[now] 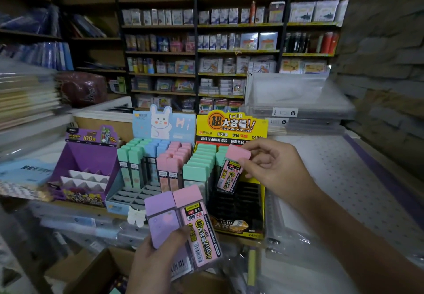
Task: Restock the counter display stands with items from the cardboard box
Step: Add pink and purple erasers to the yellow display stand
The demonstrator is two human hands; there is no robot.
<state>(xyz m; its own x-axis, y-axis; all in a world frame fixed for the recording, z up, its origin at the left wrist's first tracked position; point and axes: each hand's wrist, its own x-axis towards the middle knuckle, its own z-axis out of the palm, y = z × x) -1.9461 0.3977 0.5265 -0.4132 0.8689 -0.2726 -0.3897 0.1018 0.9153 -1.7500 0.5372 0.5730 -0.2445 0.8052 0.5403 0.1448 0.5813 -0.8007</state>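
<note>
My right hand [273, 167] pinches a pink-capped lead case [231, 172] by its cap, just above the black slots of the yellow display stand [231, 126]. Several green-capped cases fill that stand's back rows. My left hand [158, 259] grips a purple case [160, 218] and a pink case [197, 227] side by side, low in front of the stands. The blue rabbit stand [160, 123] holds green, blue and pink cases, with bare grey slots at its front. The cardboard box [96, 270] lies open at the bottom left.
A purple display stand [87, 158] sits left of the blue one. Clear plastic folders [296, 100] are stacked behind right. A white dotted sheet [344, 179] covers the counter to the right. Stocked shelves [229, 52] line the back wall.
</note>
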